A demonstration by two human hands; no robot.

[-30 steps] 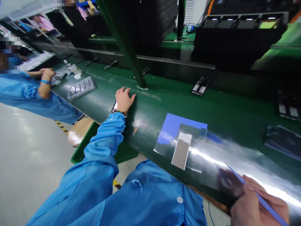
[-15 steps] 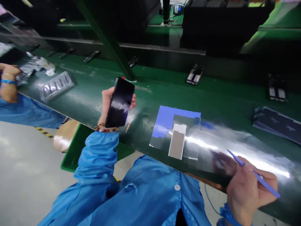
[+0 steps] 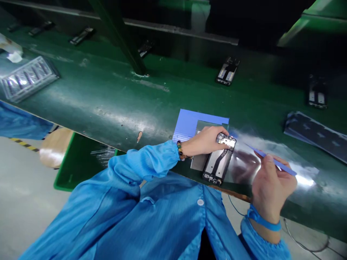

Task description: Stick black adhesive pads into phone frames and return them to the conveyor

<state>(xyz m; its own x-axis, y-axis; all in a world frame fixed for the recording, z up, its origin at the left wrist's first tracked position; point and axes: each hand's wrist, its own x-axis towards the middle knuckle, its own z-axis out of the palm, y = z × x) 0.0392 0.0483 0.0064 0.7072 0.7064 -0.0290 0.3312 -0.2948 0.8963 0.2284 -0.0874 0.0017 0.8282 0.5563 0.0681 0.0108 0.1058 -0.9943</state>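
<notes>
My left hand [image 3: 204,140] grips a phone [image 3: 220,162] by its upper end, with the back uncovered and silver panels and a black flex cable facing up. The phone is just over the bench, partly covering a grey-brown sheet [image 3: 198,162] that lies on clear film and a blue sheet [image 3: 187,121]. To the right, my right hand [image 3: 272,180] is closed around slim blue tweezers [image 3: 282,167], whose pointed tip is directed left towards the phone without touching it. A shiny clear film [image 3: 244,162] lies between the phone and my right hand.
Several opened phones, one of them [image 3: 227,71] near the middle, lie along the back of the green bench [image 3: 108,94]. Dark flat sheets [image 3: 311,133] are stacked at right. A clear plastic tray [image 3: 29,77] sits at left. A green post [image 3: 121,39] rises from the bench; a green bin [image 3: 78,162] stands below.
My left hand has brought the phone right and down, from screen showing to its open back facing up over the sheets. My right hand with the tweezers has shifted slightly left and up.
</notes>
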